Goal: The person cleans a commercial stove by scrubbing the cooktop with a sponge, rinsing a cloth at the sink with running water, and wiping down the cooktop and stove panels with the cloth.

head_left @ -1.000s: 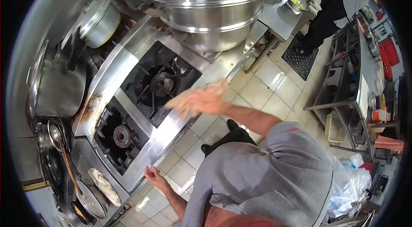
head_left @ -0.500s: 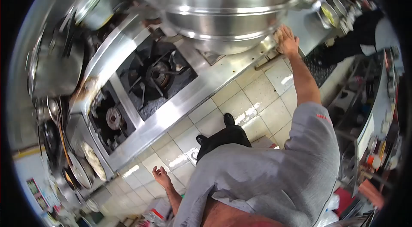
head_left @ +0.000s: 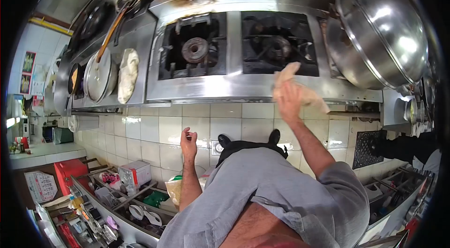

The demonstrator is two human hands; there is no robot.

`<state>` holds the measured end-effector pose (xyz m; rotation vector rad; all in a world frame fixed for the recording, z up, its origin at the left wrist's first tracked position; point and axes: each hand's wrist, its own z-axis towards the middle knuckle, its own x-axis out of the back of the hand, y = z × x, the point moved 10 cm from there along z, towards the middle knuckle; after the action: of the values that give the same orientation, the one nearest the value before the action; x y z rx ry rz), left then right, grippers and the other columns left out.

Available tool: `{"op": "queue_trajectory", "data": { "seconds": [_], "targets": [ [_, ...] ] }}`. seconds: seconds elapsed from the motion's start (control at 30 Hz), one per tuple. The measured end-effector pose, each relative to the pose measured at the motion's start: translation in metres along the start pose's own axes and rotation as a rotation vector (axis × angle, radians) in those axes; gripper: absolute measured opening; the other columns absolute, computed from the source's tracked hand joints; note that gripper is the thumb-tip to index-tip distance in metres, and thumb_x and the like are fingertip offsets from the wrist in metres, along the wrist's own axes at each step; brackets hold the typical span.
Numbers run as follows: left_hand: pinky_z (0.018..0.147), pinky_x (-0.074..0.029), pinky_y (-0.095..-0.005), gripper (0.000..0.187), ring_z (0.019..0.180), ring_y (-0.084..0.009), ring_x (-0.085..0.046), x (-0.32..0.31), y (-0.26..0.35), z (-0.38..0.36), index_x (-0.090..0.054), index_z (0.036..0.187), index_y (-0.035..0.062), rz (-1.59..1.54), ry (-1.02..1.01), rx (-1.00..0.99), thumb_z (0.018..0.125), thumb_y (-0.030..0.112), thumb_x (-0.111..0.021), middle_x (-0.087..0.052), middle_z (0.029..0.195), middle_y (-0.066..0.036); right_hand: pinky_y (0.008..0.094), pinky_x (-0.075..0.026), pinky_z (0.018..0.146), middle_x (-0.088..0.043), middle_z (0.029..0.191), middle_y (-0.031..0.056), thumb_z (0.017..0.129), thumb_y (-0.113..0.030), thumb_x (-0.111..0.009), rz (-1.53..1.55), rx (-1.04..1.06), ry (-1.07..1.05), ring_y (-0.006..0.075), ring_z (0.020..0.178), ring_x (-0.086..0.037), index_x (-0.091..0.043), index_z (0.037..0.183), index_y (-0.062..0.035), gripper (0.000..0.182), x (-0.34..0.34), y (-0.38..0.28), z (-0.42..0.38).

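Observation:
A light brown cloth point(head_left: 307, 94) lies under my right hand point(head_left: 288, 100), which presses it against the front ledge of the steel stove point(head_left: 206, 89). Part of the cloth hangs past the stove's edge. My left hand point(head_left: 189, 141) is in the air over the tiled floor, away from the stove, with its fingers partly curled and nothing in them. Two burners, a left one point(head_left: 195, 50) and a right one point(head_left: 276, 48), sit behind the ledge.
A large domed steel pot point(head_left: 382, 32) stands on the stove's right end. To the left are a folded cloth point(head_left: 128, 75) and a pan point(head_left: 97, 77) with a wooden-handled utensil. Another person's dark-clothed limb point(head_left: 403, 147) is at far right. Shelves point(head_left: 112, 210) hold boxes and utensils.
The view has turned to the right burner area and levelled. My right hand has moved with the cloth from beside the large pot to the ledge before the burners. My left hand stays raised.

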<state>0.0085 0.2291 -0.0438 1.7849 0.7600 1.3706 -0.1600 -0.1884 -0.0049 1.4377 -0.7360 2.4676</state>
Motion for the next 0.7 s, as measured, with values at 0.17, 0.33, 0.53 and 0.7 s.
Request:
{"op": "queue_trajectory", "data": {
  "seconds": [0.17, 0.33, 0.53, 0.7],
  "targets": [
    [0.062, -0.042, -0.0236, 0.035, 0.069, -0.0098, -0.046, 0.072, -0.011, 0.044, -0.051, 0.112, 0.0007, -0.016, 0.042, -0.086, 0.080, 0.009, -0.062, -0.052, 0.082, -0.004, 0.0510, -0.027, 0.098, -0.044, 0.129, 0.0121, 0.076, -0.015, -0.052, 0.144, 0.258, -0.063, 0.0307, 0.121, -0.038, -0.049, 0.121, -0.0052, 0.046, -0.096, -0.213, 0.032],
    [0.062, -0.042, -0.0241, 0.035, 0.069, -0.0106, -0.047, 0.135, -0.020, 0.069, -0.050, 0.113, 0.0008, -0.085, 0.067, -0.057, 0.081, 0.010, -0.062, -0.052, 0.084, -0.004, 0.0479, -0.031, 0.096, -0.049, 0.123, 0.0109, 0.074, -0.007, -0.050, 0.346, 0.417, -0.023, 0.0300, 0.116, -0.041, -0.048, 0.120, -0.0041, 0.045, -0.131, -0.366, 0.061],
    [0.061, -0.042, -0.0241, 0.036, 0.069, -0.0110, -0.049, 0.159, -0.055, 0.072, -0.051, 0.112, 0.0023, -0.071, 0.070, -0.018, 0.080, 0.013, -0.064, -0.055, 0.084, -0.003, 0.0385, -0.039, 0.084, -0.059, 0.099, 0.0063, 0.072, 0.004, -0.045, 0.678, 0.476, -0.358, 0.0240, 0.099, -0.051, -0.059, 0.098, -0.0019, 0.030, -0.162, -0.468, 0.110],
    [0.060, -0.041, -0.0223, 0.035, 0.066, -0.0087, -0.049, 0.159, -0.088, 0.077, -0.050, 0.110, -0.0002, -0.264, 0.074, 0.106, 0.080, 0.013, -0.063, -0.055, 0.081, -0.002, 0.0258, -0.045, 0.074, -0.062, 0.086, 0.0039, 0.076, 0.008, -0.035, 1.519, -0.310, -0.552, 0.0122, 0.079, -0.055, -0.059, 0.096, 0.0006, 0.033, -0.189, -0.465, 0.209]
  ]
}}
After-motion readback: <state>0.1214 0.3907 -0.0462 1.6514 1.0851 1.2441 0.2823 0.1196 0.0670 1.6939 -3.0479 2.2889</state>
